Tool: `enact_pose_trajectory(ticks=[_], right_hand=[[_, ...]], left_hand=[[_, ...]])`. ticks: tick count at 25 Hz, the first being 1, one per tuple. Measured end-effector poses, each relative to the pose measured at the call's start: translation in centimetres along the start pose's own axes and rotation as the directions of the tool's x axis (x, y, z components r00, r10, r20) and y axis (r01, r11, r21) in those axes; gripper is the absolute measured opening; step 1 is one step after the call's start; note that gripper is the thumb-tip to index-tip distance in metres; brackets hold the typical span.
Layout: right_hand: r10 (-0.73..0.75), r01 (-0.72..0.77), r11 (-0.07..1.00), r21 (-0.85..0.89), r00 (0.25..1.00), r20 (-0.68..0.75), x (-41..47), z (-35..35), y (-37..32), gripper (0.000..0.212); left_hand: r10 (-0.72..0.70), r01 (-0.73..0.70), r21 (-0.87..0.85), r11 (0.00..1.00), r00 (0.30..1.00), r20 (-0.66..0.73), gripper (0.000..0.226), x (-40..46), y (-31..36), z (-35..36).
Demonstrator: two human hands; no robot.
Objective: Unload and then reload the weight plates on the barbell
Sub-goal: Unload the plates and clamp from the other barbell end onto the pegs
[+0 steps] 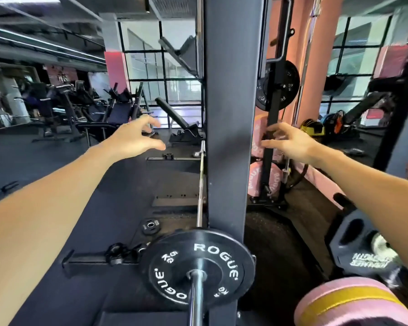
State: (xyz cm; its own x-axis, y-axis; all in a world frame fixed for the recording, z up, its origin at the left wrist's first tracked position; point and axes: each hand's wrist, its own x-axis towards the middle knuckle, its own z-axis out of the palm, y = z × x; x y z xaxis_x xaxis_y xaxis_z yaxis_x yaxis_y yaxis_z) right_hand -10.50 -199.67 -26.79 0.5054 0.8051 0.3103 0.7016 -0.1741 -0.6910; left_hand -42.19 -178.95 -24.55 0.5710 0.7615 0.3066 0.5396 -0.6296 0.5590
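Both grips are released: the left hand (137,137) and the right hand (290,143) are held out in the air with fingers loosely spread, and nothing is grasped by either.

Nearest, low in the view, 1 black 5 kg plate (198,267) is seen seated on the sleeve of the barbell (196,300), flat face toward the camera; no collar can be made out outboard of it. The plate is judged stiff, fairly light for its kind and manageable by 1 hand, though smooth on its face; it is best taken at the rim on 2 opposite sides and drawn straight along the sleeve, so that binding is avoided.

To the right, 1 pink-and-yellow bumper plate (349,302) is partly seen, with 1 dark grip-hole plate (360,245) behind it. On the floor (57,290) to the left, 1 small black plate (151,225) lies flat, and dark objects that may be collars rest beside it.

Farther off, behind the grey rack upright (231,114), 1 black 5 kg plate (287,88) and at least 2 pink plates (257,177) are stored on a plate tree.
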Motion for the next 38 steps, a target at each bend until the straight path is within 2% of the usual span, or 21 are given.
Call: enact_pose_trajectory(ticks=[8, 15, 18, 22, 24, 25, 31, 38], right_hand=[[0.119, -0.12, 0.992, 0.032, 0.993, 0.024, -7.1, 17.8, 14.5, 0.047], [0.18, -0.182, 0.975, 0.13, 0.983, 0.025, -10.4, 27.8, 24.7, 0.053], [0.206, -0.203, 0.96, 0.194, 0.979, 0.007, -12.0, 31.7, 27.5, 0.072], [0.179, -0.151, 0.95, 0.273, 0.981, -0.078, -12.7, 34.6, 29.4, 0.123], [0.174, -0.134, 0.949, 0.286, 0.978, -0.118, -12.4, 35.4, 30.1, 0.144], [0.17, -0.13, 0.953, 0.275, 0.977, -0.127, -12.2, 35.6, 30.4, 0.145], [0.188, -0.146, 0.96, 0.241, 0.968, -0.165, -10.9, 36.4, 30.8, 0.114], [0.271, -0.221, 0.933, 0.284, 0.951, -0.15, -9.4, 36.8, 30.8, 0.1]], left_hand=[[-0.066, 0.069, -0.039, 0.997, 0.995, 0.073, 0.053, -6.3, -15.9, 15.4], [-0.121, 0.128, -0.084, 0.988, 0.989, 0.089, 0.06, -9.6, -27.2, 25.1], [-0.144, 0.154, -0.149, 0.977, 0.987, 0.072, 0.071, -10.4, -31.4, 28.8], [-0.145, 0.147, -0.279, 0.949, 0.989, 0.027, 0.096, -11.3, -34.7, 32.1], [-0.135, 0.131, -0.293, 0.947, 0.991, 0.004, 0.097, -11.2, -36.0, 33.0], [-0.131, 0.124, -0.287, 0.95, 0.991, -0.007, 0.094, -11.0, -36.3, 33.4], [-0.165, 0.138, -0.317, 0.938, 0.985, -0.058, 0.082, -9.9, -36.6, 34.8], [-0.241, 0.2, -0.415, 0.888, 0.969, -0.048, 0.076, -8.7, -36.8, 35.4]])
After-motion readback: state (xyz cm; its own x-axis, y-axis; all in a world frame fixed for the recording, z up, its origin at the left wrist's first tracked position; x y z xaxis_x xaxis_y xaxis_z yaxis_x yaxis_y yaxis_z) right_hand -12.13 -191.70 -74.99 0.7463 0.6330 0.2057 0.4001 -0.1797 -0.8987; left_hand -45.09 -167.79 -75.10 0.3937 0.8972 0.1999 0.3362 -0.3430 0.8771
